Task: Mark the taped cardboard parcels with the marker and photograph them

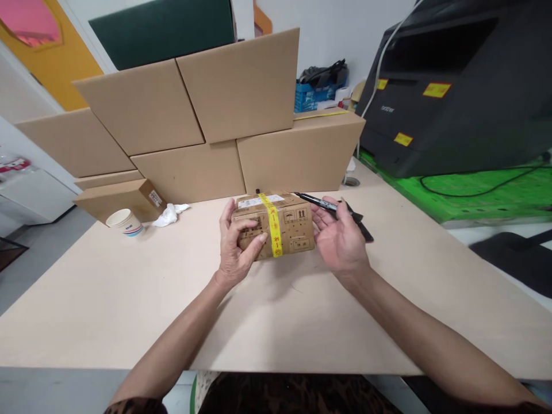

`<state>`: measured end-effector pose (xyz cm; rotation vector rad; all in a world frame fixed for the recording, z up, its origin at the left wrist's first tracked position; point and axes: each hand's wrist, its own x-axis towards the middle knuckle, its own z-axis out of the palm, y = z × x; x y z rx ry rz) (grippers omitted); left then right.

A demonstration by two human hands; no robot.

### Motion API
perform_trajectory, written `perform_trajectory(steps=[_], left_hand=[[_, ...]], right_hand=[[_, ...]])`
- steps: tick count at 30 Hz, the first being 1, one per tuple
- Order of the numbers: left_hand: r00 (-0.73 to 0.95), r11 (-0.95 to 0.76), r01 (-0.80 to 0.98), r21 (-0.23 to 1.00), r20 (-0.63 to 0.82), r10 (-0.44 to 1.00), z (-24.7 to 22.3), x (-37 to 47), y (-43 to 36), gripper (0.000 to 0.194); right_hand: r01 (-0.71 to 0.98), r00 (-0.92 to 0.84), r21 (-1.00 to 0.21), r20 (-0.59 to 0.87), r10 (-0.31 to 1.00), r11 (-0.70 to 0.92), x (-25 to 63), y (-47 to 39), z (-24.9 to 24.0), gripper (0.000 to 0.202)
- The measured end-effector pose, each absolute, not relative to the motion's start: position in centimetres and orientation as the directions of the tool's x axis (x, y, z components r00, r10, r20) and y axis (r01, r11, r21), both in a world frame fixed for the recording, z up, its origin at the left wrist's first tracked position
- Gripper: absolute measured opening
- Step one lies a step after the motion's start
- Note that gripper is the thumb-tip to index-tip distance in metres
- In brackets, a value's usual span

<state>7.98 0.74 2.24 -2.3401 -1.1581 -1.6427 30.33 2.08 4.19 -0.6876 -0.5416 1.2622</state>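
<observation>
Cardboard parcel sits in front of the carton stack, on my side of it, over the table. Long axis runs left to right, roughly along the carton stack. Printed near face is turned to me, arrows on it pointing up; white label on top, yellow tape crossing the top toward the carton stack and coming down the near face. Shadow below; can't tell if the base fully rests on the table.

Left forearm slants inward toward the carton stack, wrist a bit bent. My left grip clamps the parcel's left end, thumb flat on the near face, fingers wrapped over the end and onto that face.

Right forearm slants in from the other side, palm turned up and inward. My right grip pinches a black marker between thumb and fingers, lower fingers curled by the parcel's right end; contact there unclear. Marker slants, tip leftward at the parcel's top right edge; can't tell if it touches.

Paper cup and crumpled tissue sit in front of the carton stack's left part. Printer stands right of the carton stack.
</observation>
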Motion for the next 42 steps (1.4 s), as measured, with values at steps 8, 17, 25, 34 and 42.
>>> perform_trajectory(steps=[8,17,25,34,42], left_hand=[[0.510,-0.761,0.598,0.252,0.613,0.603,3.6,7.7,0.6,0.132],[0.561,-0.795,0.602,0.080,0.666,0.492,2.8,6.4,0.9,0.124],[0.487,-0.780,0.625,-0.004,0.783,0.386,2.8,4.0,1.4,0.124],[0.427,-0.740,0.667,0.081,0.773,0.469,4.9,3.1,1.6,0.128],[0.437,-0.723,0.683,0.101,0.736,0.516,5.7,5.1,2.2,0.131]], right_hand=[[-0.671,0.317,-0.704,0.013,0.948,0.234,31.2,3.5,3.4,0.045],[-0.682,0.294,-0.717,-0.091,0.952,0.142,30.0,3.5,2.2,0.041],[-0.639,0.213,-0.757,0.001,0.977,0.140,30.6,2.6,3.5,0.040],[-0.433,0.369,-0.740,0.375,0.850,0.515,30.8,-0.4,6.2,0.023],[-0.134,0.159,-0.765,0.611,0.776,0.630,30.0,-1.6,4.2,0.023]])
